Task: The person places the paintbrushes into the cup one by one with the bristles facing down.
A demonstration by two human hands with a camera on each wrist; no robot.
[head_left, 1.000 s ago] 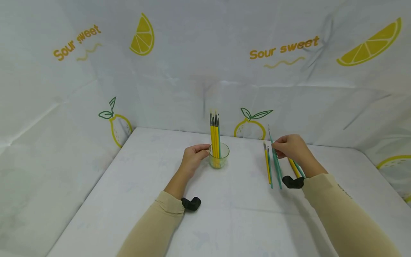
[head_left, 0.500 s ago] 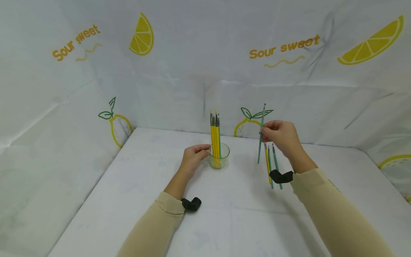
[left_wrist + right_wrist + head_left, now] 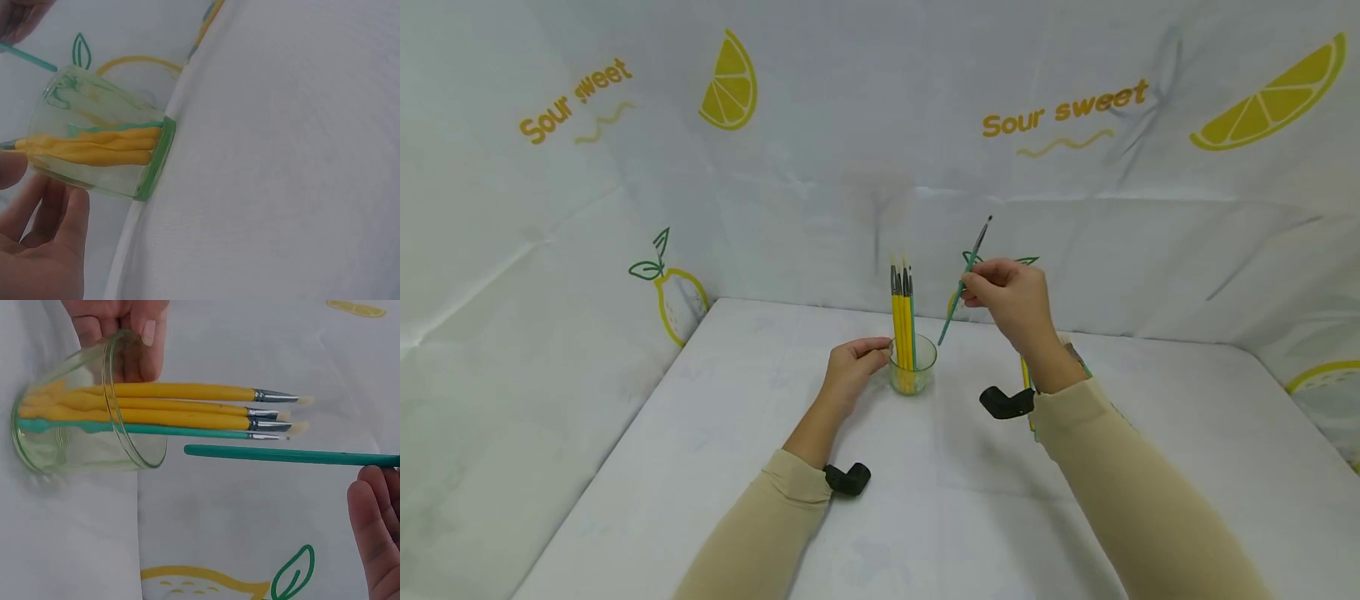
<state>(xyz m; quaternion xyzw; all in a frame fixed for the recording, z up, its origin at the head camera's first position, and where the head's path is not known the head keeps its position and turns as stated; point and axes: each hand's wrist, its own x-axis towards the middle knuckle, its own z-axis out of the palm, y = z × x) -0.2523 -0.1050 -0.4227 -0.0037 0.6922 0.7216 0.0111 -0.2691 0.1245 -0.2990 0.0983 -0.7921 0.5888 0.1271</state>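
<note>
My left hand (image 3: 853, 371) grips the near-left side of a clear greenish glass (image 3: 928, 371) at its rim, thumb and fingers against the wall. Inside stand 3 yellow paintbrushes (image 3: 181, 390) and a thin green one (image 3: 200, 430), bristles up. The glass sits upright on the white table. My right hand (image 3: 1011, 300) pinches another green paintbrush (image 3: 976, 248) between thumb and fingers, raised above the table to the right of the glass. This brush slants with bristles up; its lower handle end (image 3: 194, 450) is close to the rim in the right wrist view.
Beneath the right forearm lie more paintbrushes, among them a yellow one (image 3: 1027, 379), mostly hidden by the wrist and sleeve. A white lemon-printed cloth (image 3: 820, 208) hangs behind the white table (image 3: 700, 467). Each wrist wears a black camera (image 3: 847, 479).
My right hand picked up a green paintbrush from the table on the right, lifted it and carried it left towards the glass. The left hand and glass stayed in place.
</note>
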